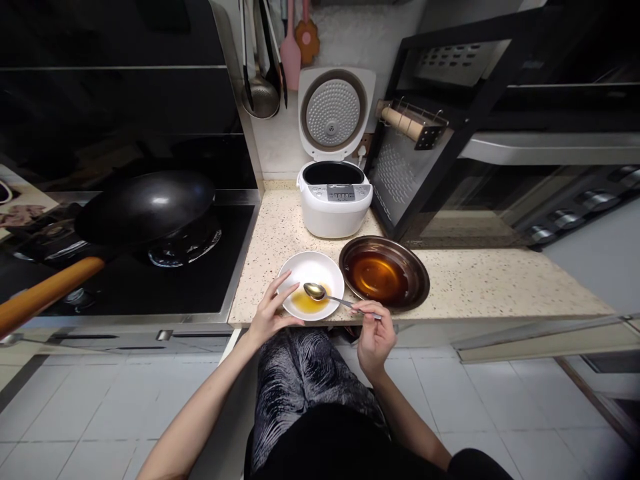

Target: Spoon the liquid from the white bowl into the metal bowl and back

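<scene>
Right-hand fingers [371, 308] pinching spoon [315, 291], its head left of them over white bowl [313, 265] near counter's [500, 280] front edge; left-hand fingers [283, 297] spread wide against bowl's left rim

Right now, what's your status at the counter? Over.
Left fingers on the rim of the bowl; right fingers holding the spoon. Spoon head over the bowl's yellow liquid. Metal basin close beside the bowl; nothing seen blocking the spoon.

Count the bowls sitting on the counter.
2. The white bowl is beside the left hand, with yellow liquid in it; the metal bowl, holding brown liquid, is to its right. Others could be hidden.
</scene>
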Demonstrator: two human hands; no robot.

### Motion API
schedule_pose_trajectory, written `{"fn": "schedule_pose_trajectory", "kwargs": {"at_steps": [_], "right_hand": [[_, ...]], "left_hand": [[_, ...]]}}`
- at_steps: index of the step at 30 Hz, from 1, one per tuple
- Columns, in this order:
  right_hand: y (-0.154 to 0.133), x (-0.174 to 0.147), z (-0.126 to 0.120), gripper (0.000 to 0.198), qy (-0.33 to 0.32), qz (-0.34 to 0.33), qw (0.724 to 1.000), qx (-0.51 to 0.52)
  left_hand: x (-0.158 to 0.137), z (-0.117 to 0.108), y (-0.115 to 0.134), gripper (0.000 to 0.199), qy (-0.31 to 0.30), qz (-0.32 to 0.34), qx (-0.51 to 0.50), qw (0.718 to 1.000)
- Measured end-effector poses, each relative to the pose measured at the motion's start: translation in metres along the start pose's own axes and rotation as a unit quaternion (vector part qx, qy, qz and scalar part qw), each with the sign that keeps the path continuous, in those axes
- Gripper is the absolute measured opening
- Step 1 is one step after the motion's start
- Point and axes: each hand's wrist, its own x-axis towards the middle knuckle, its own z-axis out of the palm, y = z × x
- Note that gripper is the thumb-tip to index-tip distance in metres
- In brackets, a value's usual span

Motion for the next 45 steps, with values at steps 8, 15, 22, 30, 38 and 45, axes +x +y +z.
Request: {"fn": "schedule_pose_trajectory", "kwargs": {"at_steps": [8, 15, 22, 30, 38, 45], "right_hand": [[0.001, 0.011, -0.001, 0.014, 0.025, 0.004, 1.000, 0.016], [0.000, 0.029, -0.007, 0.013, 0.071, 0.008, 0.997, 0.031], [0.001, 0.047, -0.017, 0.014, 0.126, -0.008, 0.992, 0.008], [0.013, 0.047, -0.029, 0.012, 0.095, -0.066, 0.991, -0.069], [0.021, 0.043, -0.035, 0.015, -0.002, -0.193, 0.969, -0.155], [0.023, 0.043, -0.038, 0.025, -0.099, -0.323, 0.918, -0.209]], "left_hand": [[0.001, -0.001, 0.002, 0.081, -0.003, -0.008, -0.010, 1.000], [0.000, 0.000, 0.001, 0.081, -0.006, -0.020, -0.014, 1.000], [0.000, 0.000, 0.000, 0.081, -0.002, -0.020, -0.023, 1.000], [0.000, 0.000, 0.000, 0.082, -0.004, -0.023, -0.018, 1.000], [0.000, 0.000, 0.001, 0.081, 0.002, -0.016, -0.021, 1.000], [0.000, 0.000, 0.001, 0.080, 0.001, -0.017, -0.021, 1.000]]}}
